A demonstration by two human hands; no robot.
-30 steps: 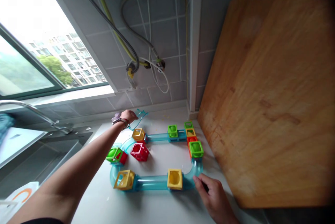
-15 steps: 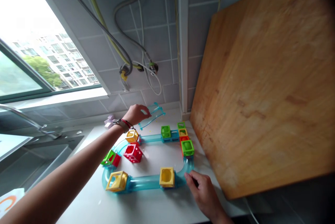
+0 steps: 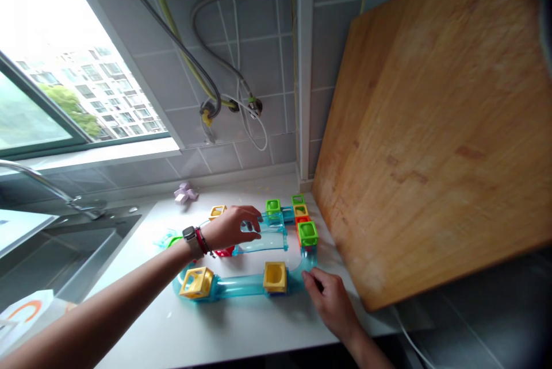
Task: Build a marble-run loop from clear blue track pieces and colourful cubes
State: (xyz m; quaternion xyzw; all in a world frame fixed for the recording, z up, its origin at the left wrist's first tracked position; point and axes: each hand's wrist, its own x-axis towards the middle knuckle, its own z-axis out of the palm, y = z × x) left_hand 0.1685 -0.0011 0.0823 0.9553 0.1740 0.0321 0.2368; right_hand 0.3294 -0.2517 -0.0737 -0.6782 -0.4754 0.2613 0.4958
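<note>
My left hand (image 3: 235,226), with a watch on the wrist, grips a clear blue plastic track piece (image 3: 266,241) over the middle of the toy loop. Near the curved blue tube (image 3: 305,277) at the loop's right corner, my right hand (image 3: 330,299) has its fingers curled; what they hold, if anything, is hidden. Yellow cubes (image 3: 275,277) sit on the front tube (image 3: 239,286). Green, yellow and red cubes line the right side, one green cube (image 3: 307,233) among them. A red cube (image 3: 225,252) is partly hidden behind my left hand.
A large wooden board (image 3: 431,139) leans on the right. The sink (image 3: 95,260) and faucet (image 3: 38,185) are at the left. A pale purple object (image 3: 185,193) lies at the counter's back. Hoses hang on the tiled wall.
My left hand has moved right and toward the front with the clear blue piece, from behind the loop to over its middle. My right hand stays at the corner.
</note>
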